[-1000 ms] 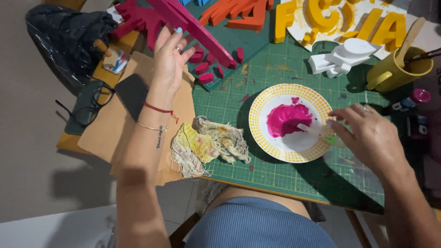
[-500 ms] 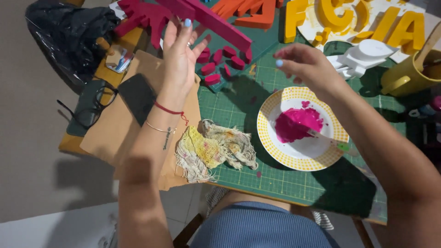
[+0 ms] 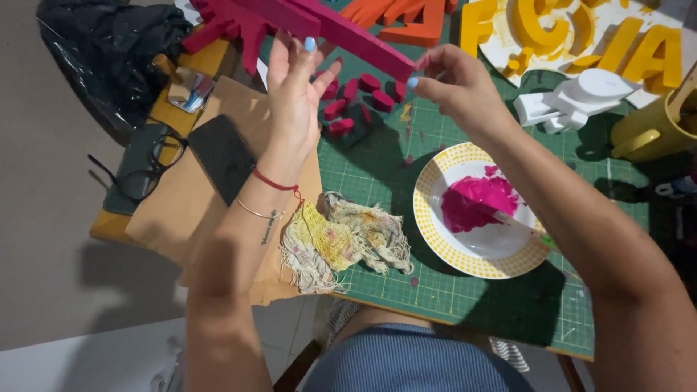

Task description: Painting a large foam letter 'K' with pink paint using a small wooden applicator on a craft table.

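Note:
My left hand (image 3: 294, 94) holds a large magenta-painted foam piece (image 3: 312, 20) up over the table, fingers against its underside. At the piece's right end my right hand (image 3: 457, 83) pinches the edge. Below them several small magenta foam bits (image 3: 356, 101) lie on the green cutting mat (image 3: 435, 290). A white plate with a yellow dotted rim (image 3: 435, 239) holds a pool of magenta paint (image 3: 475, 203), and a brush lies across it.
A stained rag (image 3: 341, 236) lies on brown paper (image 3: 174, 210) at the mat's left edge. Glasses (image 3: 138, 174) and a black bag (image 3: 102, 51) sit at the left. Yellow letters (image 3: 581, 36), orange letters (image 3: 406, 18), white foam pieces (image 3: 581, 98) and a yellow mug (image 3: 653, 123) stand at the back.
My right hand has left the brush on the plate and risen to the right end of the magenta piece. My left hand kept holding the piece up.

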